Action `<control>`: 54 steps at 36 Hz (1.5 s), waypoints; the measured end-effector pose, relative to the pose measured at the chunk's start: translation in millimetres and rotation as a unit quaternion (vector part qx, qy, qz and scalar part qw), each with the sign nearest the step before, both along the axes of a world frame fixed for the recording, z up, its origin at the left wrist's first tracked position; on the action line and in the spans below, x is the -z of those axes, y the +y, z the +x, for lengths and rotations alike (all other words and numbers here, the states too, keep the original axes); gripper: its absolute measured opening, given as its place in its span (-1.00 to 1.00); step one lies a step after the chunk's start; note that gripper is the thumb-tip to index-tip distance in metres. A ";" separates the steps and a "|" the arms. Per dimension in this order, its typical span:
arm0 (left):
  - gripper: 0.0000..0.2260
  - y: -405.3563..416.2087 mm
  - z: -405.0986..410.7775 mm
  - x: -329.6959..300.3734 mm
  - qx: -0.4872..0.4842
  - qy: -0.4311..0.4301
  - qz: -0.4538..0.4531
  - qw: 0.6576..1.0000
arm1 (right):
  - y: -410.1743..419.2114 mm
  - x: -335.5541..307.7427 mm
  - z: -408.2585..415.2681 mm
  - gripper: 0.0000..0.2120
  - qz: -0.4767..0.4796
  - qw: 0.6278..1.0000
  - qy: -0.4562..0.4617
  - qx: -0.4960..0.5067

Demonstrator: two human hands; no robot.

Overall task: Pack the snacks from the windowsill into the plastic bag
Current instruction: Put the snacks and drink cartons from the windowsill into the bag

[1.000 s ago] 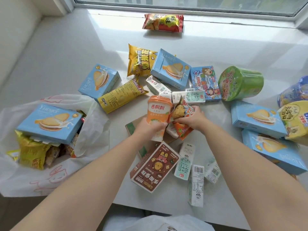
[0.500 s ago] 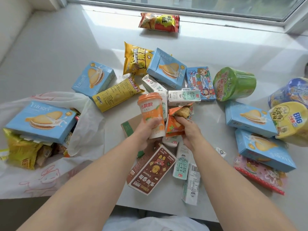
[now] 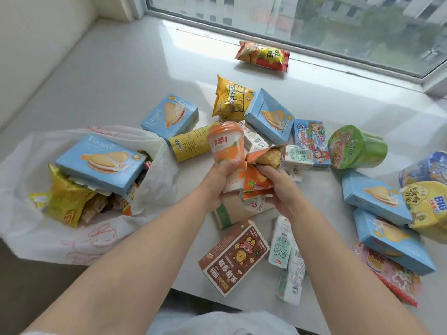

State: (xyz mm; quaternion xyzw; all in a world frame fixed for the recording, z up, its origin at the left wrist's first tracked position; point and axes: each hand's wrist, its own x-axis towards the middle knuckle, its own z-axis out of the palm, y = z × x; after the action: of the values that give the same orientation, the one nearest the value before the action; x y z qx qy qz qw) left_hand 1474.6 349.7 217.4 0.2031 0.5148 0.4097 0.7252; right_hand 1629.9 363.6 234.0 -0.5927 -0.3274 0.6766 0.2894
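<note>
My left hand [image 3: 219, 180] grips an orange-lidded drink cup [image 3: 226, 151], tilted, by its lower part, and my right hand [image 3: 278, 182] is curled round an orange snack packet [image 3: 260, 172] just beside it, both lifted above the middle of the windowsill [image 3: 108, 76]. The plastic bag [image 3: 154, 189] lies open at my left on the sill's near edge, already holding a blue biscuit box [image 3: 101, 163] on top of yellow packets [image 3: 65, 201]. Around my hands lie more blue boxes, small milk cartons [image 3: 280, 243], a brown carton [image 3: 234, 257], a green noodle bowl [image 3: 358, 147] on its side and a red packet [image 3: 262, 55] near the window.
</note>
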 end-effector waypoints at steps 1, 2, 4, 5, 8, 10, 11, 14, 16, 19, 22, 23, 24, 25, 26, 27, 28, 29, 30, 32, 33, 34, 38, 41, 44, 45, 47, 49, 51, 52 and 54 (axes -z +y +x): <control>-0.52 -2.3 -11.3 -5.1 0.000 0.004 0.007 1.000 | 0.2 -4.9 -9.8 -0.93 0.001 1.000 0.006 -0.007; -0.60 -5.6 -24.4 -9.7 -0.005 0.008 0.010 1.000 | 0.4 -8.6 -20.1 -0.94 0.001 1.000 0.021 -0.015; -0.79 -14.4 -54.8 -16.4 -0.021 0.001 0.012 1.000 | 0.2 -14.0 -43.1 -0.94 -0.014 0.998 0.051 -0.025; -0.84 -20.0 -70.8 -20.2 -0.030 -0.002 0.012 0.999 | -0.6 -15.6 -55.6 -0.93 -0.022 0.998 0.057 -0.034; -0.88 -38.9 -121.7 -23.5 -0.070 -0.005 0.020 0.997 | -5.5 -18.4 -103.7 -0.74 -0.029 0.995 0.074 -0.052; -0.84 -53.0 -155.2 -21.6 -0.096 -0.002 0.025 0.995 | -11.4 -21.6 -142.1 -0.65 -0.040 0.993 0.078 -0.074; -0.81 -60.7 -171.1 -21.2 -0.106 0.002 0.024 0.994 | -14.9 -22.7 -161.1 -0.66 -0.046 0.992 0.081 -0.086; -0.82 -84.9 -218.7 -17.4 -0.125 0.025 0.007 0.992 | -26.5 -16.5 -216.3 -0.59 -0.053 0.990 0.067 -0.109; -0.69 -96.4 -248.4 -14.8 -0.139 0.037 -0.005 0.990 | -35.3 -11.1 -250.5 -0.67 -0.050 0.988 0.064 -0.133; -0.69 -107.3 -285.7 -10.0 -0.170 0.064 0.002 0.983 | -47.2 -4.7 -295.6 -0.93 -0.047 0.986 0.065 -0.146; -0.57 -116.4 -319.2 2.1 -0.196 0.130 -0.027 0.972 | -60.1 -3.0 -333.5 -0.90 -0.037 0.987 0.055 -0.149; -0.39 -118.1 -328.3 9.0 -0.198 0.166 -0.040 0.965 | -63.0 0.1 -344.5 -0.85 -0.025 0.987 0.044 -0.154; -0.21 -119.8 -337.3 17.3 -0.193 0.203 -0.054 0.958 | -65.6 4.9 -354.7 -0.75 -0.011 0.987 0.029 -0.158; -0.09 -120.6 -345.8 23.6 -0.176 0.238 -0.065 0.953 | -68.4 8.1 -363.8 -0.66 0.001 0.987 0.013 -0.161; -0.08 -120.4 -352.3 22.4 -0.159 0.265 -0.073 0.948 | -70.0 13.5 -371.6 -0.59 0.008 0.987 -0.004 -0.157; -0.13 -119.2 -358.0 20.2 -0.143 0.292 -0.078 0.942 | -71.5 17.5 -378.5 -0.52 0.013 0.988 -0.018 -0.152; -0.17 -117.2 -363.0 19.5 -0.134 0.312 -0.081 0.937 | -72.3 22.0 -384.7 -0.48 0.020 0.989 -0.032 -0.145; -0.18 -114.3 -368.6 21.4 -0.125 0.330 -0.073 0.933 | -72.4 25.3 -389.8 -0.46 0.031 0.988 -0.049 -0.140; -0.17 -111.0 -373.7 22.2 -0.113 0.340 -0.067 0.931 | -72.1 27.3 -394.0 -0.47 0.046 0.987 -0.067 -0.141; -0.17 -106.5 -378.7 26.6 -0.096 0.366 -0.055 0.924 | -70.8 33.7 -399.5 -0.49 0.082 0.979 -0.112 -0.150; -0.18 -105.5 -377.6 28.7 -0.089 0.376 -0.057 0.921 | -70.4 36.5 -400.2 -0.51 0.095 0.974 -0.138 -0.154; -0.20 -105.7 -374.6 30.8 -0.079 0.379 -0.067 0.920 | -70.2 40.3 -399.8 -0.52 0.103 0.968 -0.167 -0.160; -0.27 -113.2 -362.8 45.4 -0.040 0.421 -0.075 0.903 | -77.3 53.3 -389.5 -0.44 0.119 0.924 -0.301 -0.202; -0.15 -114.6 -363.7 52.3 0.065 0.488 -0.065 0.868 | -82.2 64.7 -377.7 -0.36 0.095 0.880 -0.378 -0.271; -0.12 -101.5 -365.2 48.6 0.140 0.562 -0.039 0.814 | -67.8 64.2 -371.9 -0.38 0.059 0.852 -0.427 -0.297; -0.12 -95.0 -364.8 46.4 0.147 0.571 -0.034 0.807 | -61.3 60.8 -373.1 -0.41 0.056 0.855 -0.437 -0.276; -0.12 -83.5 -361.6 41.8 0.156 0.569 -0.036 0.807 | -51.4 59.5 -376.2 -0.41 0.055 0.865 -0.448 -0.218; -0.12 -76.7 -356.9 38.4 0.174 0.561 -0.050 0.808 | -51.1 61.0 -379.0 -0.39 0.054 0.859 -0.466 -0.205; -0.14 -79.6 -354.7 39.0 0.189 0.553 -0.055 0.809 | -58.4 59.6 -377.8 -0.32 0.063 0.830 -0.502 -0.237; -0.15 -84.0 -355.2 41.6 0.191 0.549 -0.051 0.812 | -63.4 58.5 -375.0 -0.26 0.074 0.814 -0.519 -0.250; -0.13 -90.8 -357.8 47.3 0.193 0.536 -0.037 0.821 | -70.7 54.3 -365.7 -0.12 0.103 0.781 -0.553 -0.270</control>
State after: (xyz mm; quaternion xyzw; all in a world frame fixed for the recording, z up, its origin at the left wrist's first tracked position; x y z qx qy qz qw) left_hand 1116.8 259.0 170.1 0.4584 0.7874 0.0687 0.4063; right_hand 1264.2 292.9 179.7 -0.7189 -0.6457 0.2456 -0.0767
